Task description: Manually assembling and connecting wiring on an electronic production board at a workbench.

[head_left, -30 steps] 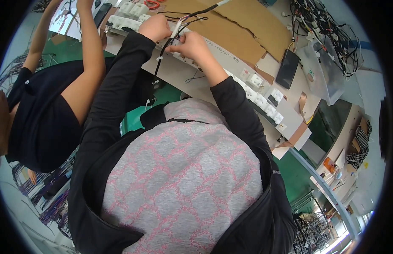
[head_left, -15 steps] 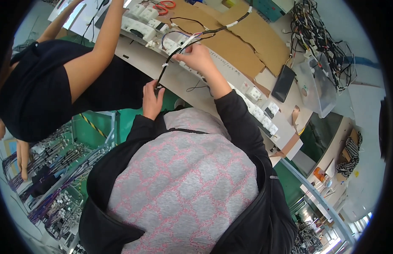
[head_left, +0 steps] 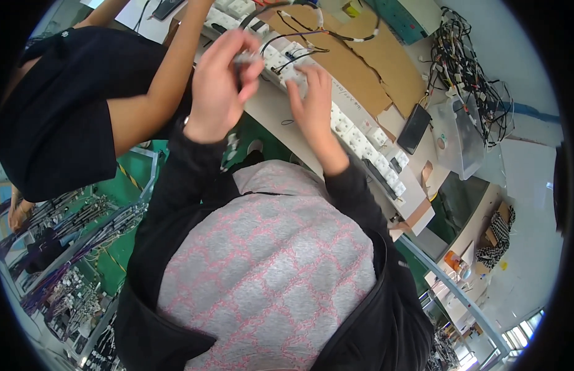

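Observation:
My left hand (head_left: 218,86) is raised over the front edge of the bench, fingers curled and blurred. A black wire harness (head_left: 287,5) loops from its fingertips to the right, and a small greyish piece (head_left: 245,58) shows between finger and thumb. My right hand (head_left: 313,104) has its fingers apart, with nothing seen in it. Its fingertips are by a row of white connector holders (head_left: 293,55) on the bench. Thin dark wires (head_left: 310,52) of the harness reach into these holders. What exactly the left fingers grip is partly hidden.
Brown cardboard (head_left: 355,68) covers the bench behind the holders. A black phone (head_left: 415,128) lies to the right, beside a clear plastic bin (head_left: 463,139) under a hanging bundle of wires (head_left: 463,62). At the left a person in black (head_left: 77,117) reaches over the bench.
My left hand has risen up and forward from the lower end of the harness. The right hand has let go of the harness and moved slightly right, fingers spreading. The harness has shifted up.

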### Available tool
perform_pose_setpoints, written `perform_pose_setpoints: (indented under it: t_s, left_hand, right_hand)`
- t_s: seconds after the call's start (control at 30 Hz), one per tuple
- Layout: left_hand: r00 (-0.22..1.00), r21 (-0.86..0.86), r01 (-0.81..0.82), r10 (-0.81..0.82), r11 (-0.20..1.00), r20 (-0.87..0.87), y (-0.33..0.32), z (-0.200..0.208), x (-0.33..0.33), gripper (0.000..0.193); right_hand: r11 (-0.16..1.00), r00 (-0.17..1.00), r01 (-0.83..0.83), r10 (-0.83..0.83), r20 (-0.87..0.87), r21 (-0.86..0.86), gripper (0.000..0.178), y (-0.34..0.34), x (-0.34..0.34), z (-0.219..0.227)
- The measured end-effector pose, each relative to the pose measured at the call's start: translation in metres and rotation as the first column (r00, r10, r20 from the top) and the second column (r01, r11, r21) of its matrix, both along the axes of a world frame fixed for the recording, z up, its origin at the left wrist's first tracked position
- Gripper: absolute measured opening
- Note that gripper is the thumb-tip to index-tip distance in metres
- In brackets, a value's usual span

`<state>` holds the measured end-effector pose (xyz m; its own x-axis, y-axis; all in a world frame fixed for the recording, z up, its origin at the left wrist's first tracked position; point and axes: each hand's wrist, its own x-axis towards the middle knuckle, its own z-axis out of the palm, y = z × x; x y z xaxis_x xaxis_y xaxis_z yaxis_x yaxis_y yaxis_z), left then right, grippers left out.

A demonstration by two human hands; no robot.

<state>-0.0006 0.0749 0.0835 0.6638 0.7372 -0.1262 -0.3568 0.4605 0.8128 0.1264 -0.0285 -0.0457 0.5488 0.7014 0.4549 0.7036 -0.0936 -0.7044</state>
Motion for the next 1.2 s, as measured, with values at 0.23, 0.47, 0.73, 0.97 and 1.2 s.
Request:
perform_pose_setpoints:
  t_s: [0.23, 0.47, 0.73, 0.97, 1.2]
  left_hand:
    - [0.977, -0.398, 0.062, 0.025, 0.915, 0.21, 0.009, 0.002, 0.091, 0.025]
    - [0.803, 0.321, 0.595, -0.529, 0.737, -0.274, -0.06, -0.052, 0.026, 0.032]
    - [0.579, 0.462, 0.814, -0.548, 0.351, -0.604, -0.068, -0.117, 0.01, 0.022]
    - [0.642, 0.607, 0.763, -0.157, 0.222, -0.75, -0.04, -0.193, -0.05, 0.017]
    - [0.849, 0.378, 0.466, -0.283, 0.8, -0.447, -0.017, -0.18, -0.05, 0.017]
  right_hand:
    - [0.789, 0.154, -0.556, 0.405, -0.901, 0.26, 0.036, -0.078, -0.05, 0.034]
    - [0.851, 0.224, 0.001, 0.512, -0.829, 0.526, 0.031, -0.091, 0.041, 0.073]
    - [0.761, 0.121, -0.021, 0.645, -0.754, 0.648, 0.017, -0.111, 0.052, 0.089]
    - [0.833, 0.339, -0.199, 0.553, -0.761, 0.516, 0.02, -0.137, 0.077, 0.108]
    - [0.917, 0.772, -0.392, 0.287, -0.567, -0.069, 0.034, -0.177, 0.119, 0.13]
